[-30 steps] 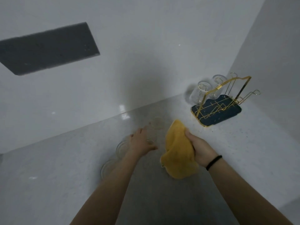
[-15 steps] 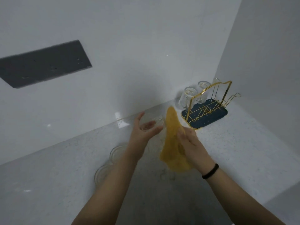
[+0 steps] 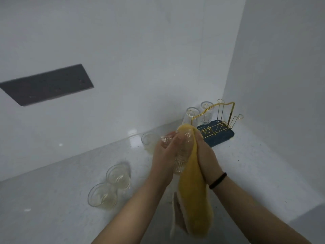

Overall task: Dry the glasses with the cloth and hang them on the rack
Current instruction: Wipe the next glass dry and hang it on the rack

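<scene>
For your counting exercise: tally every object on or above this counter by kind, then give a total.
Glasses: 6 (held; on counter; on rack)
Yellow cloth: 1
Gold rack: 1
Total: 8

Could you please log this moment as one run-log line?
phase: drying | left hand: holds glass | right hand: presses yellow cloth on glass | rack: two glasses hung | counter: three glasses waiting

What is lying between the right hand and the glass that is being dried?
In the head view, the yellow cloth lies between the right hand and the held glass; the left hand grips the glass's other side directly.
</scene>
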### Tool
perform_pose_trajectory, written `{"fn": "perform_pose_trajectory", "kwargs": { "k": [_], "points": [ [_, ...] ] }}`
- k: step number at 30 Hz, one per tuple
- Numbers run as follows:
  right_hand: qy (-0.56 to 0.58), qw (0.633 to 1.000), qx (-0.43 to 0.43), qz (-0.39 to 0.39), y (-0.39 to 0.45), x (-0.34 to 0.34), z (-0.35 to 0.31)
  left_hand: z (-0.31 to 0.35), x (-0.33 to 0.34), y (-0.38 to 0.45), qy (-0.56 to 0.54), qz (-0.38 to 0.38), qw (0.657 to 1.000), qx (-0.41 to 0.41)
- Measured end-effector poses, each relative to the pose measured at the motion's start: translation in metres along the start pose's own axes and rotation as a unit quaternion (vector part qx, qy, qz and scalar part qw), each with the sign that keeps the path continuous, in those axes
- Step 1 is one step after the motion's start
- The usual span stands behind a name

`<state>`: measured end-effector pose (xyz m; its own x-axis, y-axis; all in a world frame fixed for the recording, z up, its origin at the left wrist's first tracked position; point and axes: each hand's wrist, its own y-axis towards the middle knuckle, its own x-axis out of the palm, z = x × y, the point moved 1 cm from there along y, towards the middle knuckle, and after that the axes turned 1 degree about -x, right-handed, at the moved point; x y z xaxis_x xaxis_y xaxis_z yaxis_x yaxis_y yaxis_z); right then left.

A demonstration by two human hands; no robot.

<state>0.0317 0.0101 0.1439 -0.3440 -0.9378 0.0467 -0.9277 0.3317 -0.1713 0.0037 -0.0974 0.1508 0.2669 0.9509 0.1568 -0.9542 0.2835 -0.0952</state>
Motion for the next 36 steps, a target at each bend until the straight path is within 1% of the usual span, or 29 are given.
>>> {"fn": "perform_pose_trajectory", "kwargs": {
  "k": [3,4,6,8,10,11,14,15,16,19,20,22,23,26,28,30,32,33,34,36],
  "points": [
    [-0.090,0.989,-0.116,0.005,-0.022,0.007,0.012,0.007,0.007,0.001,-0.003,0.026,1.000,0.012],
    [-0.096,0.987,-0.128,0.016,-0.024,0.005,0.009,0.008,0.011,0.001,0.004,0.032,0.999,0.013],
    [-0.049,0.996,-0.076,0.008,-0.011,-0.003,-0.001,0.009,0.018,-0.001,0.009,0.030,0.999,0.011],
    [-0.002,1.000,-0.002,-0.011,0.010,-0.015,-0.014,0.010,0.025,-0.003,0.014,0.029,0.999,0.020],
    [0.037,0.999,0.025,-0.009,0.014,-0.019,-0.020,0.012,0.029,-0.001,0.020,0.032,0.999,0.037],
    [0.021,1.000,0.009,-0.005,0.011,-0.016,-0.015,0.013,0.029,0.001,0.027,0.041,0.998,0.042],
    [-0.090,0.990,-0.110,0.000,-0.013,-0.011,-0.004,0.017,0.029,0.005,0.029,0.073,0.997,0.027],
    [-0.093,0.989,-0.116,-0.002,-0.015,-0.013,-0.006,0.015,0.030,0.005,0.030,0.066,0.997,0.022],
    [-0.073,0.993,-0.095,-0.003,-0.012,-0.017,-0.011,0.015,0.032,0.003,0.030,0.054,0.998,0.014],
    [0.008,1.000,0.017,-0.013,0.003,-0.034,-0.030,0.012,0.037,0.000,0.008,0.012,1.000,0.013],
    [0.024,0.999,0.032,-0.025,0.005,-0.035,-0.031,0.011,0.037,0.003,0.004,0.013,1.000,0.022],
    [0.041,0.998,0.026,-0.040,0.000,-0.031,-0.026,0.015,0.039,0.011,0.020,0.053,0.997,0.045],
    [0.044,0.998,0.014,-0.036,-0.002,-0.029,-0.021,0.014,0.039,0.015,0.022,0.068,0.997,0.043],
    [0.020,0.998,-0.042,0.033,-0.003,-0.026,-0.016,0.013,0.039,0.014,0.057,0.105,0.992,0.039],
    [-0.050,0.990,-0.091,0.100,-0.003,-0.028,-0.019,0.010,0.041,0.008,0.117,0.091,0.989,0.028],
    [-0.099,0.978,-0.134,0.128,-0.009,-0.023,-0.022,0.008,0.043,0.002,0.125,0.064,0.990,-0.004],
    [-0.120,0.975,-0.149,0.111,-0.012,-0.019,-0.023,0.011,0.045,-0.005,0.088,0.051,0.995,0.007],
    [-0.102,0.981,-0.141,0.089,-0.011,-0.018,-0.026,0.014,0.045,-0.006,0.075,0.047,0.996,0.020],
    [-0.076,0.989,-0.112,0.065,-0.006,-0.019,-0.028,0.017,0.043,-0.005,0.064,0.043,0.997,0.024],
    [-0.028,0.999,-0.018,0.000,0.005,-0.026,-0.035,0.018,0.041,-0.007,0.013,0.026,0.999,0.022]
  ]
}}
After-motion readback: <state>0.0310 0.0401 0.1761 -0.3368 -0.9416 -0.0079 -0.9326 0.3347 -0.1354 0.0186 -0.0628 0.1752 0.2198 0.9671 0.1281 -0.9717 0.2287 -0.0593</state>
